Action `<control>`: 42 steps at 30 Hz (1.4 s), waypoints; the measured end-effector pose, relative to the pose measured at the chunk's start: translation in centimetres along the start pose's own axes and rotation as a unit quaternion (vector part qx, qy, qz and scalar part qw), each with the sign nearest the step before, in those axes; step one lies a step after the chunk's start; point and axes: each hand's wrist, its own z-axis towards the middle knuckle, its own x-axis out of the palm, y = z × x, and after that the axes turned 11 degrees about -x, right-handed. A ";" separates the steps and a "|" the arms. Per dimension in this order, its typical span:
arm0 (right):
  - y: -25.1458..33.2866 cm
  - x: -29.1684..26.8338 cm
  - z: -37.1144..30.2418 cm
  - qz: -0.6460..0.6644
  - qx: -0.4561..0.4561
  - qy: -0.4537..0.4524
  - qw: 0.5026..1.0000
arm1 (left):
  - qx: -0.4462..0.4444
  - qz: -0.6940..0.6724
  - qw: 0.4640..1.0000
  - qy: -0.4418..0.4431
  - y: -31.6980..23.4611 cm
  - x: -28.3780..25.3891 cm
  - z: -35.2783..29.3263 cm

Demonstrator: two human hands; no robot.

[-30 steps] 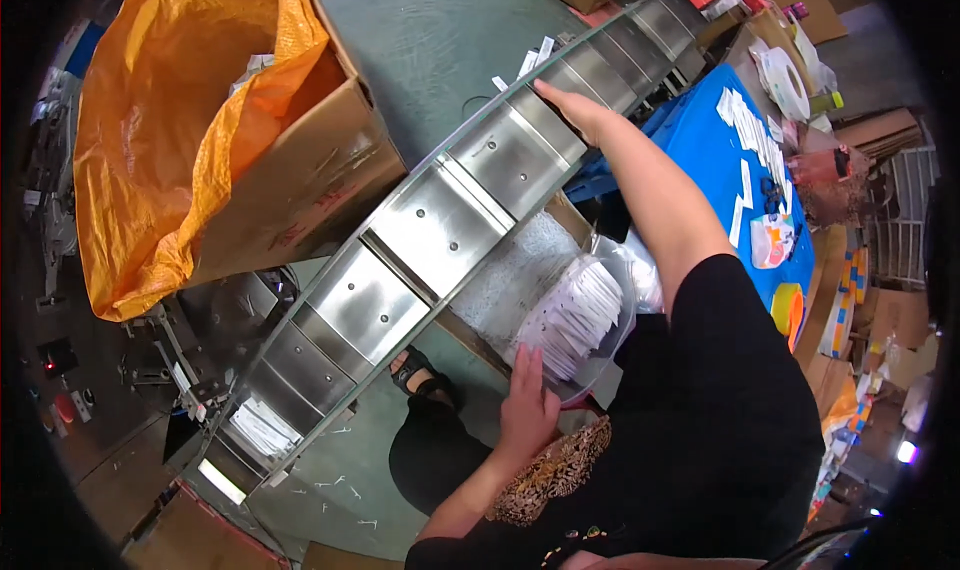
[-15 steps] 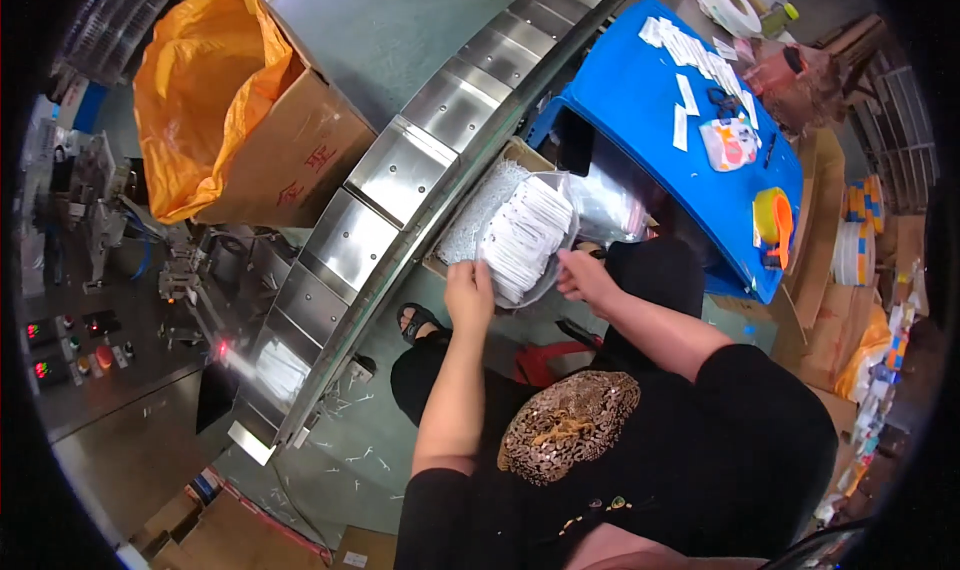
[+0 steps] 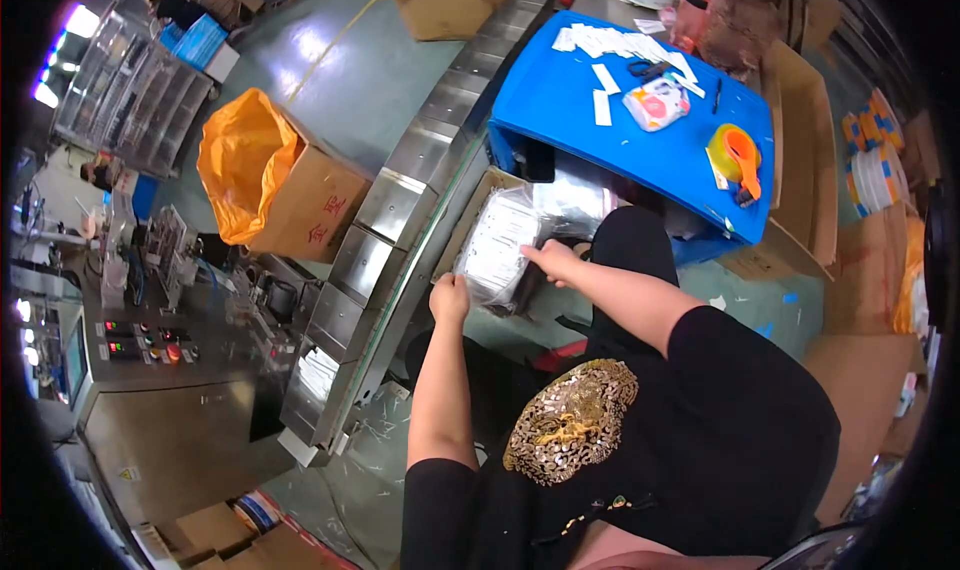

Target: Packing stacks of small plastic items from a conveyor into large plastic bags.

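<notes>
Clear plastic wraps the bag of white packets [image 3: 498, 248] that I hold in front of me, just above an open cardboard box [image 3: 470, 220] that sits between my knees and a steel conveyor. My left hand [image 3: 450, 298] grips the bag's lower left corner with fingers curled around the plastic, and my right hand [image 3: 550, 260] pinches its right edge near the top, so both hands are closed on the same bag. The bag hangs tilted, its top leaning toward the conveyor of steel trays [image 3: 400, 210], which runs diagonally from the upper middle down to the lower left, close beside my left forearm. Beyond the box, a blue table [image 3: 600, 150] stands just ahead of my right hand; on it lie white paper slips [image 3: 620, 45], a pair of scissors [image 3: 648, 68], a small printed pouch [image 3: 656, 102] and a yellow tape dispenser [image 3: 738, 155]. To the left of the conveyor, a cardboard carton lined with an orange bag [image 3: 250, 165] stands on the green floor [image 3: 340, 80]. Farther left is a grey machine with a control panel [image 3: 140, 342] of small buttons. More cardboard boxes [image 3: 800, 140] crowd my right side, hemming in the space around my black-clothed lap.
</notes>
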 end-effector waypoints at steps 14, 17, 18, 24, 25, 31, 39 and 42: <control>2.9 -3.8 -2.3 0.238 -0.244 0.024 0.940 | -0.033 -0.309 0.947 0.077 -1.8 -6.4 -4.4; 6.7 -10.5 -8.8 0.263 -0.336 0.044 0.903 | 0.033 -0.314 0.943 0.110 -9.1 -14.0 -11.8; 8.1 -12.1 -11.1 0.267 -0.357 0.052 0.894 | 0.054 -0.367 0.920 0.124 -9.5 -15.3 -13.4; 8.9 -20.0 -22.5 0.219 -0.497 0.048 0.838 | 0.311 -0.392 0.857 0.123 -14.1 -18.8 -23.7; 8.4 -20.7 -23.9 0.235 -0.501 0.061 0.831 | 0.359 -0.383 0.840 0.138 -14.5 -18.7 -24.7; 3.3 -22.5 -30.0 0.253 -0.531 0.058 0.807 | 0.530 -0.228 0.816 0.047 -16.8 -18.5 -29.1; 0.5 -22.7 -32.8 0.189 -0.616 0.069 0.762 | 0.630 0.094 0.770 -0.036 -22.7 -20.8 -30.7; 0.2 -22.6 -33.5 0.193 -0.621 0.061 0.757 | 0.640 0.073 0.763 0.045 -23.5 -20.4 -29.6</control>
